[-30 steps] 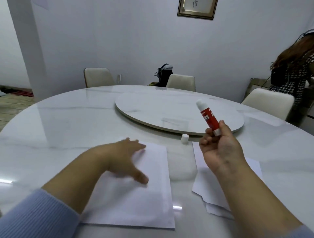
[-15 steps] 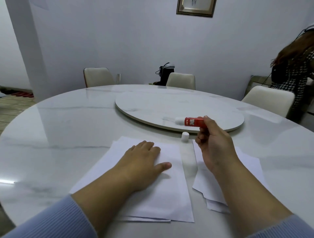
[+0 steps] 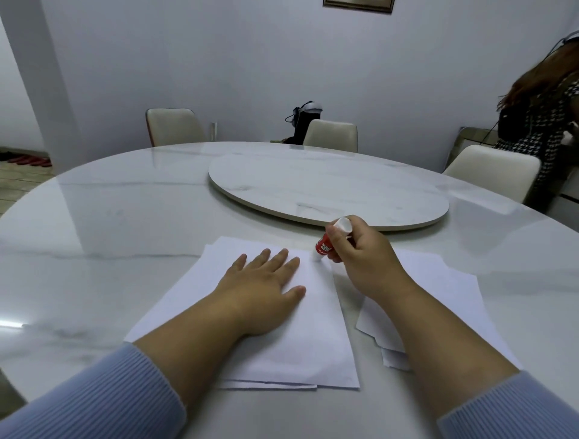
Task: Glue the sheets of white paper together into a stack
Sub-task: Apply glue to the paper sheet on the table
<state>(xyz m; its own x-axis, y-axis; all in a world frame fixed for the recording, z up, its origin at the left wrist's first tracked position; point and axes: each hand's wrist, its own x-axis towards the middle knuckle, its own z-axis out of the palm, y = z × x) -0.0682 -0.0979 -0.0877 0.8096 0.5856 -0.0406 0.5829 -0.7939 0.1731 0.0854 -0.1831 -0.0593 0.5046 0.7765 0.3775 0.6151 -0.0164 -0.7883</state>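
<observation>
Two piles of white paper lay on the near side of the desk (image 3: 125, 219). One, the stack of sheets (image 3: 313, 344), sat straight in front of the person, its lower edges slightly uneven so that an under-sheet showed along the bottom. The left hand (image 3: 263, 288) lay flat on this stack, palm down, fingers straight and a little spread, pressing the top sheet. Just beyond the fingertips, at the far right corner of the top sheet, the white tip of a red glue stick (image 3: 326, 244) met the paper. The right hand (image 3: 366, 253) gripped the stick with curled fingers, holding it tilted with its white base pointing up and away from the person. Whether glue had already marked the sheet could not be told.

To the right, partly under the right forearm, lay the second pile, loose sheets (image 3: 454, 288) fanned unevenly with several corners jutting out at the near edge. Both forearms came out of pale blue ribbed sleeves (image 3: 94, 391).

Beyond the papers, a round marble turntable (image 3: 329, 188) rested on the middle of the white marble desk, its rim close behind the right hand. Three cream chairs (image 3: 174, 125) stood around the far side, and a dark bag-like object (image 3: 305, 120) sat behind the middle one. A framed picture (image 3: 358, 3) hung high on the pale wall, cut by the top edge. At the far right another person (image 3: 539, 119), in a black-and-white patterned top, stood partly out of view.
</observation>
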